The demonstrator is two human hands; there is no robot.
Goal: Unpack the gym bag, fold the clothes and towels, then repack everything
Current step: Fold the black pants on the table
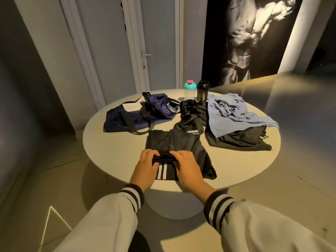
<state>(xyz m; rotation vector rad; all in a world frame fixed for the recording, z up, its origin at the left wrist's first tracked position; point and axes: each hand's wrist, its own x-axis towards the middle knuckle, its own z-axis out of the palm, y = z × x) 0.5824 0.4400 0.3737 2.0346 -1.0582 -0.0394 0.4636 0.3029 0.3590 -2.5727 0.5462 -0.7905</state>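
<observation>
The black garment (181, 142) lay at the table's (112, 151) near edge, lower centre of the frame. The left hand (145, 166) and right hand (188, 166) had fingers curled, gripping its bunched fold between them.

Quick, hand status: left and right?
Left hand: grips the black striped garment at its bunched edge.
Right hand: grips the same garment edge.
</observation>
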